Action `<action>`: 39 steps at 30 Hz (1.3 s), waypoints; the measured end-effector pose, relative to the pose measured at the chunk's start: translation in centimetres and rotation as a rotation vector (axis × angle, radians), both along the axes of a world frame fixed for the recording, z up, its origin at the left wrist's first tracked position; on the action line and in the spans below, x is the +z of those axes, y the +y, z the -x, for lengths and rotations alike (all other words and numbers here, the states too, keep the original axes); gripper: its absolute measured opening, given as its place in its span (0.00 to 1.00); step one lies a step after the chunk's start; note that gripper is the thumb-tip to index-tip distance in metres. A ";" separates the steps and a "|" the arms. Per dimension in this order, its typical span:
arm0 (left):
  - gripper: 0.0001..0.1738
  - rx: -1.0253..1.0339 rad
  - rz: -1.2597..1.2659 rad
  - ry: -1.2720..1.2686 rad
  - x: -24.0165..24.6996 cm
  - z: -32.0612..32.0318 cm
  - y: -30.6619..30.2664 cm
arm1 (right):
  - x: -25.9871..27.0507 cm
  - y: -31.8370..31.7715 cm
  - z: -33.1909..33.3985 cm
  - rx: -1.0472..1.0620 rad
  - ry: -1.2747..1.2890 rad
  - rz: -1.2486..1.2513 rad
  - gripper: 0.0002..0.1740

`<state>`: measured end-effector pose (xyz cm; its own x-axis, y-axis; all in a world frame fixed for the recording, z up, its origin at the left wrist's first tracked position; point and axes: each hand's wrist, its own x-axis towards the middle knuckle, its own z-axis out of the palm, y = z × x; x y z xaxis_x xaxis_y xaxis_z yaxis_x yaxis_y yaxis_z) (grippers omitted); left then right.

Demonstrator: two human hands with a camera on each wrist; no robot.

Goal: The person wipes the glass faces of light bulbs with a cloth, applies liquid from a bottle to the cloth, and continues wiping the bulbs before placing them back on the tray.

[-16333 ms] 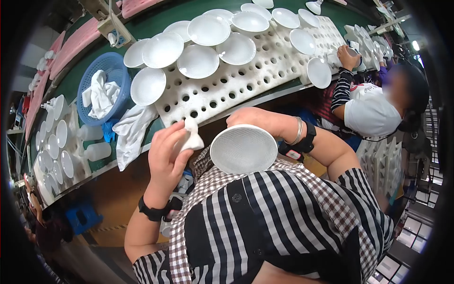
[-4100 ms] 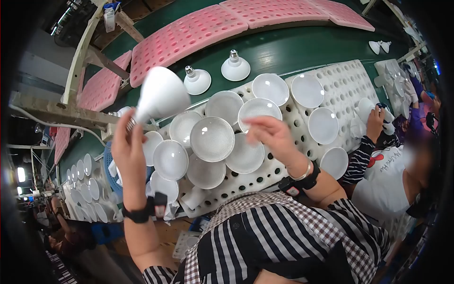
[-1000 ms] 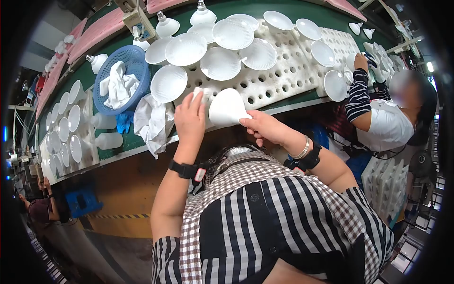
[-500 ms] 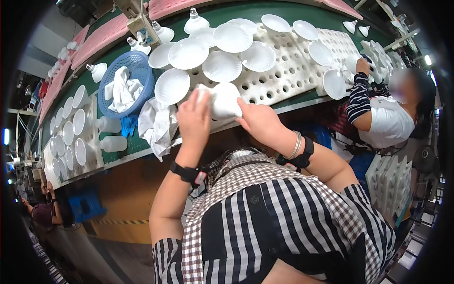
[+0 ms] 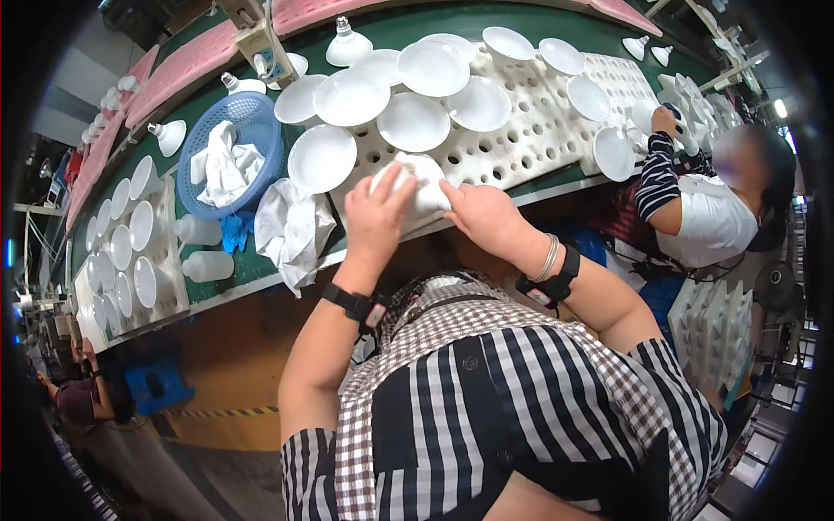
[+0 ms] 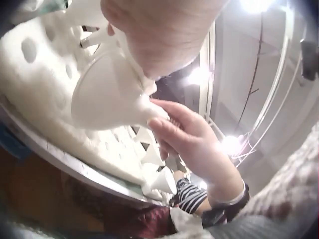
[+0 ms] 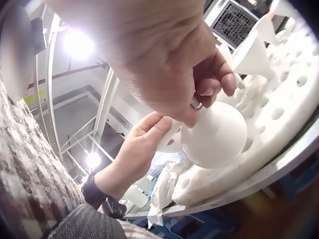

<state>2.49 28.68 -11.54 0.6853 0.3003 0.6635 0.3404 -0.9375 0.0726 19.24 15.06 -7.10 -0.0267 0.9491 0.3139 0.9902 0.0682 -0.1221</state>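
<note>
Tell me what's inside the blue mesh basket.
Crumpled white cloth lies inside the blue mesh basket. It covers part of the bottom, so anything beneath the cloth cannot be seen.

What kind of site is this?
Probably a lamp factory's assembly or finishing line: rows of white reflector bulbs by a long green bench, perforated foam trays holding more, and another worker at the same bench.

blue stool (image 5: 156, 387), dark fan (image 5: 775, 285), orange floor (image 5: 239, 369)
</note>
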 end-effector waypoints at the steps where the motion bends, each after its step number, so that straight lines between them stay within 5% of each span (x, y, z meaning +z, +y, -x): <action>1: 0.20 0.068 0.169 -0.065 -0.9 0.1 1.2 | 0.3 0.2 -0.3 0.003 0.000 -0.017 0.27; 3: 0.21 0.183 0.403 -0.098 -2.9 1.0 2.9 | -0.6 0.1 -1.3 0.030 0.038 -0.088 0.26; 5: 0.22 0.225 0.310 -0.038 -3.2 2.5 3.0 | -0.3 -0.1 -1.6 0.067 0.072 -0.162 0.26; 7: 0.23 0.257 0.153 0.079 -2.9 3.5 2.8 | 0.4 -0.7 -1.3 -0.192 1.090 0.304 0.23; 8: 0.23 0.259 0.162 0.081 -3.0 3.9 2.9 | -0.1 -0.8 -1.3 -0.195 1.090 0.315 0.23; 10: 0.22 0.144 0.329 -0.013 -3.2 4.8 3.9 | -1.2 -0.4 -1.7 -0.163 1.635 0.372 0.23; 12: 0.20 0.186 0.274 -0.189 -4.3 7.7 4.7 | -1.5 0.0 -1.2 -0.169 1.623 0.388 0.25; 14: 0.18 0.457 0.166 -0.240 -5.2 11.0 5.3 | -1.1 0.3 -0.2 -0.189 1.505 0.353 0.27; 15: 0.18 0.462 0.166 -0.236 -5.8 11.4 5.3 | -1.0 0.5 0.2 -0.186 1.507 0.358 0.27; 17: 0.16 0.888 0.059 -0.047 -6.9 12.2 5.3 | -0.6 1.0 0.8 -0.211 1.329 0.351 0.27; 18: 0.16 0.896 0.060 -0.047 -8.1 12.8 6.0 | -0.5 1.3 1.2 -0.205 1.327 0.356 0.27; 21: 0.13 0.633 0.395 -0.077 -10.5 14.9 9.1 | 0.2 1.9 2.1 -0.244 1.163 0.348 0.29; 22: 0.13 0.636 0.401 -0.075 -10.2 15.2 8.9 | 0.7 2.2 2.4 -0.261 1.075 0.377 0.29; 24: 0.11 0.666 0.466 -0.515 -7.6 15.3 7.6 | 1.5 2.8 2.8 -0.278 0.985 0.402 0.30; 27: 0.15 0.299 0.336 -0.659 -3.0 12.0 2.0 | 1.7 3.4 3.4 -0.244 0.808 0.408 0.31; 30: 0.19 -0.041 0.230 -0.275 0.5 6.0 -1.6 | 1.1 3.5 3.0 -0.199 0.664 0.378 0.27; 32: 0.15 -0.046 0.237 -0.096 -0.2 2.0 -1.8 | 0.4 3.2 1.8 -0.153 0.651 0.457 0.23; 36: 0.12 -0.006 0.148 -0.237 -0.3 -2.1 0.0 | 1.3 2.6 -1.1 -0.208 0.782 0.553 0.21; 39: 0.12 0.109 0.257 -0.351 0.4 -4.5 0.4 | 1.7 1.3 -2.0 -0.005 0.712 0.348 0.19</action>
<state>6.97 29.09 -11.14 0.3870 0.5440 0.7445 0.3492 -0.8337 0.4277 21.23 16.32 -5.42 0.0736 0.9954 -0.0609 0.6664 -0.0945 -0.7396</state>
